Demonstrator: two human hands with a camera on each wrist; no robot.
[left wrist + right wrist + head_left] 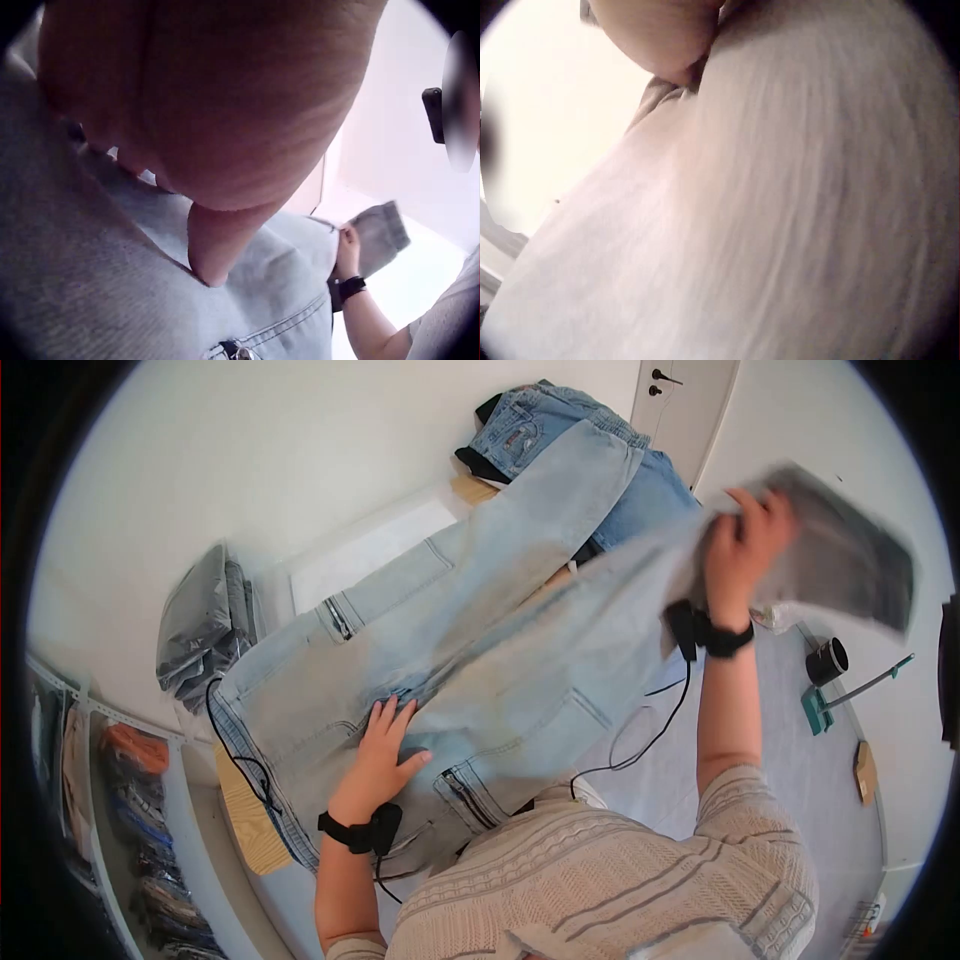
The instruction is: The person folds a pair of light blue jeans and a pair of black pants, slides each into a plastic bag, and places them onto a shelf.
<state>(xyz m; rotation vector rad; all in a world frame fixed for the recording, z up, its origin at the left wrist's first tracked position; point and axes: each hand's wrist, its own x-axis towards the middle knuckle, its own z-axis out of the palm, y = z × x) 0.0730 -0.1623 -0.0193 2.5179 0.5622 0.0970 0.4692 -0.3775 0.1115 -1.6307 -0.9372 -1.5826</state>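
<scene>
A pair of light blue jeans [520, 690] with zipped side pockets and a dark drawstring at the waist lies spread out before me. My left hand [385, 755] rests on the jeans near the crotch, fingers spread, thumb out to the side. In the left wrist view its thumb [217, 251] touches the denim. My right hand [745, 545] grips one leg of the jeans and holds it up at the right. Beyond that hand the blurred grey lower leg [850, 550] flares outward. The right wrist view is mostly filled by pale, stretched cloth [780, 210].
Other blue jeans [570, 435] are piled at the back. Plastic-wrapped garments [205, 625] sit at the left, above a shelf rack with folded clothes [145, 800]. A wooden table edge [250, 820] shows below the waistband. A black bin [827, 660] and green dustpan [817, 710] stand on the right.
</scene>
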